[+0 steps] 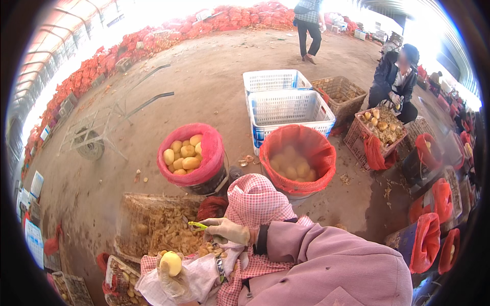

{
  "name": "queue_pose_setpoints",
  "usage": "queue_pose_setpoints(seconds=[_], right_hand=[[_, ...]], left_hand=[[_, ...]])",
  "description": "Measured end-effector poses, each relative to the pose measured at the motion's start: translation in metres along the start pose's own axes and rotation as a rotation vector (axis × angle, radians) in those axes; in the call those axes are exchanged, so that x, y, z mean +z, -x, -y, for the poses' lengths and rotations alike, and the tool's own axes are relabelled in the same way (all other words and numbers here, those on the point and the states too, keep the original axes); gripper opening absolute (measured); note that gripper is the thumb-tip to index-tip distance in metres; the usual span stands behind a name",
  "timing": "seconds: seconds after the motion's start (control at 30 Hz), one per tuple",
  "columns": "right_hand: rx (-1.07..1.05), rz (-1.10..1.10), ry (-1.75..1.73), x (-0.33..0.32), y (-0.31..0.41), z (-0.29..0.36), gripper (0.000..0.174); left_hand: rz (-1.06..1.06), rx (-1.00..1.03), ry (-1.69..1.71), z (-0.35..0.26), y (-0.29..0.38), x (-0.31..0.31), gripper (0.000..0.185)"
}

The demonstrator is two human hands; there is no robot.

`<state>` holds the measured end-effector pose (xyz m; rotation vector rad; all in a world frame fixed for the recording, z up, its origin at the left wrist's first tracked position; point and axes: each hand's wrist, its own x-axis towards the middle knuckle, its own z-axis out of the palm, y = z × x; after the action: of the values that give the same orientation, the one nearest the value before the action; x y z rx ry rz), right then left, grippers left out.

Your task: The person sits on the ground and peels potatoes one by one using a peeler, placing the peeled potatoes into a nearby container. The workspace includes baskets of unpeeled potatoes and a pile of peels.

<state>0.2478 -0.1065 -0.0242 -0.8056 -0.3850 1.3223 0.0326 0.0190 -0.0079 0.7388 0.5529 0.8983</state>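
Observation:
My left hand (174, 281), in a pale glove, holds a peeled yellow potato (171, 263) low in the view. To its upper right, my right hand (226, 230), gloved too, grips a green-handled peeler (197, 226). Beneath and left of the peeler, a crate (124, 233) holds brown peelings (174, 229) and an unpeeled potato (142, 229). Ahead stands a bucket lined with pink mesh (214, 143), full of peeled potatoes (188, 151). Right of it, a bucket lined with red mesh (327, 164) holds more, seen hazily. A pink checked cloth (256, 199) covers my lap.
White plastic crates (294, 97) stand beyond the buckets, beside a brown crate (356, 103). At right a person (396, 84) crouches behind a crate of peelings (356, 141); another person (309, 28) stands farther back. A metal cart (92, 139) lies left. Red mesh sacks (168, 34) line the back.

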Motion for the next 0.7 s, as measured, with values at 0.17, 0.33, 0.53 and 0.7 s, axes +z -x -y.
queue_pose_setpoints(seconds=[0.17,0.33,0.53,0.7], right_hand=[[0.006,0.025,0.036,0.004,0.002,0.003,0.043],[-0.033,0.049,0.146,-0.002,-0.003,-0.008,0.046],[0.020,0.106,0.093,0.003,0.001,-0.010,0.042],[0.028,0.183,0.123,-0.012,-0.002,-0.021,0.048]], left_hand=[[0.046,-0.126,0.088,-0.002,-0.003,-0.008,0.047],[0.347,-0.295,0.077,-0.014,0.002,0.006,0.061],[0.334,-0.240,-0.026,-0.010,0.005,0.012,0.066],[0.372,-0.254,-0.071,-0.005,0.006,0.017,0.069]])
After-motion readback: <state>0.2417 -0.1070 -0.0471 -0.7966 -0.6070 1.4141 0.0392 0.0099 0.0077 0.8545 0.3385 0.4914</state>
